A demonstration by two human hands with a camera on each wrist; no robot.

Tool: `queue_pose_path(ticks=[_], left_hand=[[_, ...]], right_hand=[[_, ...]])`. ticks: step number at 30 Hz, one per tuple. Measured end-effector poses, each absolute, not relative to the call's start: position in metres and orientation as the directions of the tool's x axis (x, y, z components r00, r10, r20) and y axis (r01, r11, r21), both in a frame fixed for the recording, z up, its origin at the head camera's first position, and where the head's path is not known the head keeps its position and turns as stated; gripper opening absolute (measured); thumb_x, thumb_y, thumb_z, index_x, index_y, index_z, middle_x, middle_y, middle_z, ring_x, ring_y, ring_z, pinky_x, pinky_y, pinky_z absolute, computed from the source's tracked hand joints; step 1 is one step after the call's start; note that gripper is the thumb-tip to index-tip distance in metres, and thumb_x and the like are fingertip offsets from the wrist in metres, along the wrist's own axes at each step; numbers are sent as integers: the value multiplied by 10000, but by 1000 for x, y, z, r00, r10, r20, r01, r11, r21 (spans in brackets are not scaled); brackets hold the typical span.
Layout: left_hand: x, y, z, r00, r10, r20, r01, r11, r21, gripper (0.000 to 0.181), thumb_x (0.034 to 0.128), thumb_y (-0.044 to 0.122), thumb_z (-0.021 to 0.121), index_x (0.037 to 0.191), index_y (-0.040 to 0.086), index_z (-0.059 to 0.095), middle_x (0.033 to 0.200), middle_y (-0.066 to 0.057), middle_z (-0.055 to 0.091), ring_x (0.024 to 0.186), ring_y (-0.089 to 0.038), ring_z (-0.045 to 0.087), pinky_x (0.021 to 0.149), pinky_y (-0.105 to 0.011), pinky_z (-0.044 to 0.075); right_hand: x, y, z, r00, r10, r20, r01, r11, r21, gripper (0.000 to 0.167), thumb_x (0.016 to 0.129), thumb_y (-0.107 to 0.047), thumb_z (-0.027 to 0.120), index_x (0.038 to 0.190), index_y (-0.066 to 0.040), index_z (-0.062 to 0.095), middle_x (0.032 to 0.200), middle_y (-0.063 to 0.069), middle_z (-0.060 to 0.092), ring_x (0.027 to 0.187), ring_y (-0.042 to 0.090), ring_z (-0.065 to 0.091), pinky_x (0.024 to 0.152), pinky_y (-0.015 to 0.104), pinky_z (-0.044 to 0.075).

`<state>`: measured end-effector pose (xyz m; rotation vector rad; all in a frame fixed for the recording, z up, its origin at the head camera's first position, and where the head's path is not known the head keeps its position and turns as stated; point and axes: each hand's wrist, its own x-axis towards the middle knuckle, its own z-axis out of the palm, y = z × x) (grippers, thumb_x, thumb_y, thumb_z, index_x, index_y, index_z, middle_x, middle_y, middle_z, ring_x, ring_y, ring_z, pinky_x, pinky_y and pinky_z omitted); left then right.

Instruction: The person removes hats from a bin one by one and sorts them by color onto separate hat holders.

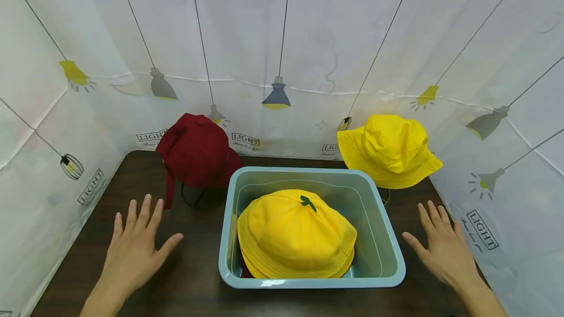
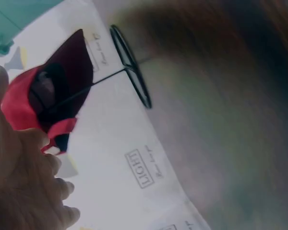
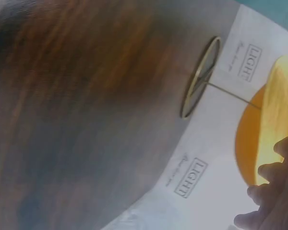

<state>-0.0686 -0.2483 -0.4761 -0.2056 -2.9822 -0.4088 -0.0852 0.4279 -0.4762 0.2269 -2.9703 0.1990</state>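
Note:
My left hand (image 1: pixel 138 243) is spread with straight fingers over the left of the table, holding nothing. Closest to it is a dark red cap (image 1: pixel 196 153) on a black wire stand (image 2: pixel 129 67). Over on the right, my right hand (image 1: pixel 445 246) is likewise spread and holds nothing. Beyond its fingers a yellow bucket hat (image 1: pixel 389 150) rests on a gold wire stand (image 3: pixel 201 76). Between the hands stands a light blue plastic basin (image 1: pixel 385 278). In it lies a yellow hat (image 1: pixel 295 238) with a green stem on top; a bit of dark red shows beneath its brim.
The dark wooden table (image 1: pixel 185 278) carries everything. White sheets (image 1: pixel 246 23) printed with hanging lamps rise at its back and sides. Both hat stands are near the back edge, one on either side of the basin.

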Motion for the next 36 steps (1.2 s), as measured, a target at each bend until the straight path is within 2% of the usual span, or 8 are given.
queue_pose_path(ticks=[6, 13, 17, 20, 23, 29, 36], left_hand=[[-65, -234, -468, -971, 144, 190, 187, 954, 236, 966, 985, 642, 579, 1660, 41, 238, 1717, -248, 111, 1570, -502, -17, 1216, -649, -131], [-59, -215, -457, -944, 200, 262, 261, 940, 222, 936, 985, 626, 592, 1652, 48, 280, 1720, -226, 158, 1586, -462, 12, 1237, -641, -80], [-58, -206, -450, -923, 227, 311, 303, 927, 222, 919, 975, 608, 615, 1652, 72, 300, 1719, -210, 191, 1595, -437, 32, 1248, -631, -53], [-58, -200, -447, -906, 251, 342, 340, 912, 231, 908, 977, 610, 609, 1655, 90, 302, 1725, -189, 190, 1596, -430, 57, 1252, -629, -37], [-59, -195, -445, -883, 272, 383, 378, 895, 236, 893, 979, 608, 605, 1653, 100, 315, 1721, -182, 211, 1586, -443, 116, 1257, -630, -6], [-64, -185, -441, -840, 297, 454, 437, 866, 242, 860, 989, 617, 572, 1647, 113, 339, 1695, -197, 282, 1564, -460, 197, 1266, -614, 45], [-68, -177, -437, -814, 312, 489, 474, 844, 251, 842, 1010, 659, 493, 1646, 127, 346, 1695, -182, 292, 1543, -469, 250, 1263, -619, 90]], right_hand=[[-85, 419, -461, -970, -166, 176, -189, 974, -123, 880, 1043, -486, 585, 1654, 10, 191, 1702, 298, 112, 1556, 528, 81, 1174, 770, 31], [-85, 411, -442, -960, -184, 209, -216, 966, -143, 858, 1047, -471, 588, 1657, -6, 203, 1703, 290, 140, 1534, 551, 155, 1184, 754, 63], [-85, 404, -425, -943, -195, 271, -244, 956, -161, 855, 1021, -438, 646, 1653, -22, 248, 1697, 266, 213, 1462, 582, 297, 1141, 752, 213], [-85, 395, -411, -931, -201, 306, -260, 951, -168, 850, 1001, -425, 679, 1645, -31, 288, 1685, 244, 271, 1364, 603, 412, 1054, 742, 329], [-86, 386, -399, -916, -222, 333, -285, 946, -156, 856, 982, -421, 707, 1641, -45, 312, 1667, 225, 328, 1289, 595, 485, 981, 729, 395], [-89, 370, -380, -869, -277, 410, -352, 929, -117, 866, 937, -457, 749, 1610, -47, 390, 1584, 234, 462, 1243, 547, 558, 930, 698, 458], [-93, 353, -360, -823, -345, 452, -427, 899, -92, 877, 913, -497, 761, 1594, -59, 426, 1543, 227, 516, 1210, 527, 586, 915, 686, 477]])
